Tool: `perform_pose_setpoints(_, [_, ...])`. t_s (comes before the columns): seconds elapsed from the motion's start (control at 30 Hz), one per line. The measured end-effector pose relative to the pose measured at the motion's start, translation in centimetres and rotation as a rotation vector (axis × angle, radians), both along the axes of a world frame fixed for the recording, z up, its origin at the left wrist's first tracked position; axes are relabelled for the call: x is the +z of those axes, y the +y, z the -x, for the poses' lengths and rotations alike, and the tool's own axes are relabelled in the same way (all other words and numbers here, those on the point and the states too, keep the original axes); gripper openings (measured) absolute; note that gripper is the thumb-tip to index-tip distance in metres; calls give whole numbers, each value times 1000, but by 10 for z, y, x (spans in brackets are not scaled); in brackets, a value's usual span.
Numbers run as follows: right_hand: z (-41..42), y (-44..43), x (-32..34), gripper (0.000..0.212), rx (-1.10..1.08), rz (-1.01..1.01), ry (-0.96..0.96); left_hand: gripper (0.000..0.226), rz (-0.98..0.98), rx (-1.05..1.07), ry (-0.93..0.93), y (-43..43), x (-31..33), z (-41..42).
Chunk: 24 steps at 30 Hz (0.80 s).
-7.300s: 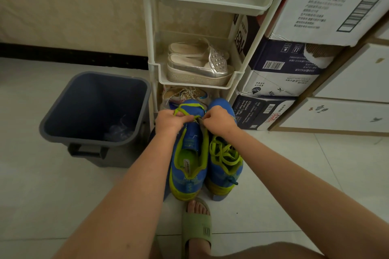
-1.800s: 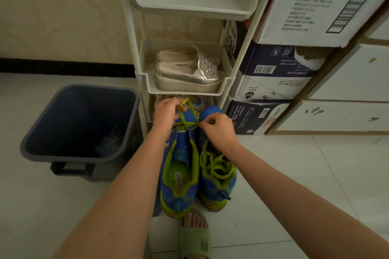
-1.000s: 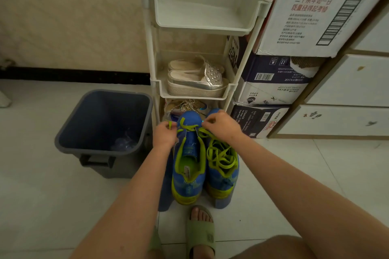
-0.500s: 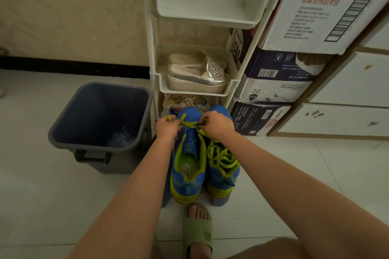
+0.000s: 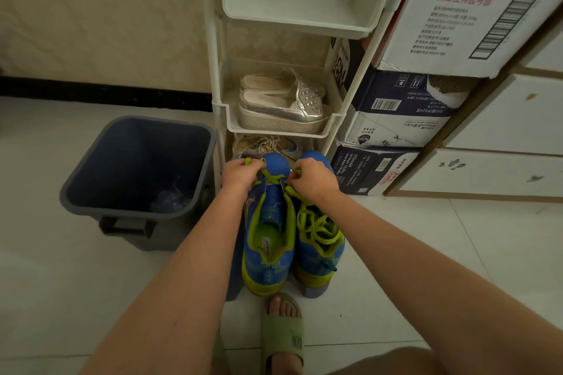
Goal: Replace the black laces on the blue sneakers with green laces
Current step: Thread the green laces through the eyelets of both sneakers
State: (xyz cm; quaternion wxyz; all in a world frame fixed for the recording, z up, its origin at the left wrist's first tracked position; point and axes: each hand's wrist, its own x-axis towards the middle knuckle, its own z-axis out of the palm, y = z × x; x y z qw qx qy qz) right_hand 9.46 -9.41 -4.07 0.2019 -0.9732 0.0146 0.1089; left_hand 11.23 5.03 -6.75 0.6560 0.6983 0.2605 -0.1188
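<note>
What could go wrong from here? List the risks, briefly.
1. Both the left hand and right hand pinch the flat green lace near the toe of the barely laced blue mesh sneaker; an uneven pull may leave one end short.
2. The neighbouring blue sneaker carries a loose green lace beside the right wrist, which could snag it.

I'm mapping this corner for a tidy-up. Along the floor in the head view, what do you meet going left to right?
Grey bin → blue sneaker being laced → laced blue sneaker → dark carton → white cabinet.
</note>
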Motion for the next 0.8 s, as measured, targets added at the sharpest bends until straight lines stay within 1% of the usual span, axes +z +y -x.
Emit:
perform_pose_setpoints(0.07, [1, -4, 4, 10, -16, 30, -18, 21, -5, 8, 23, 0, 6, -1])
perform_pose_setpoints(0.17, [2, -12, 9, 20, -57, 87, -63, 18, 36, -6, 33, -4, 15, 0])
perform_pose_setpoints(0.27, [1, -20, 11, 25, -124, 90, -23, 19, 62, 2, 1, -5, 16, -3])
perform_pose_setpoints(0.33, [-1, -21, 12, 30, -150, 68, 11, 9, 1, 5, -43, -2, 15, -2])
perform_pose_setpoints(0.37, [-2, -21, 13, 32, -166, 46, 23, 11, -50, -9, -65, 0, 13, -1])
perform_pose_setpoints(0.43, [-3, -20, 14, 37, -207, 7, 43, 25, -142, -72, -69, 5, 8, 4])
perform_pose_setpoints(0.53, [-3, -24, 14, 42, -253, 28, 39, 25, -175, -149, -94, 9, -1, 8])
perform_pose_setpoints(0.6, [-2, -26, 12, 40, -207, 31, 20, 19, -181, -194, -124, 11, -5, 9])
perform_pose_setpoints(0.67, [0, -25, 9, 39, -77, 32, -41, 16, -195, -231, -131, 10, -6, 8])
perform_pose_setpoints(0.73, [1, -22, 5, 36, 65, 46, -107, 17, -223, -243, -134, 8, -7, 6])
perform_pose_setpoints(0.8, [-1, -17, 0, 31, 167, 65, -116, 18, -242, -236, -135, 7, -8, 5])
